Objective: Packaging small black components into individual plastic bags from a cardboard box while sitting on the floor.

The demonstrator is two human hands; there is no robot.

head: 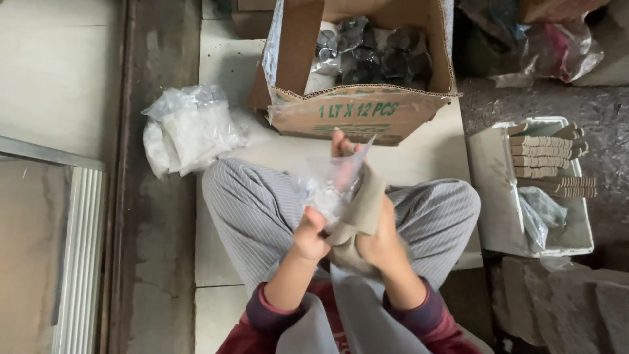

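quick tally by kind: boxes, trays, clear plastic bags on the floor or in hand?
cardboard box: 1
white tray: 1
clear plastic bags: 3, namely the one in the hands, the full one on the floor, and one in the tray
Total: 5
The left hand and right hand also hold a beige cloth.

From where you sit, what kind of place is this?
Likely a home packing spot on a tiled floor: an open cardboard box of small dark items, a white tray of stacked tan pieces, bagged white goods.
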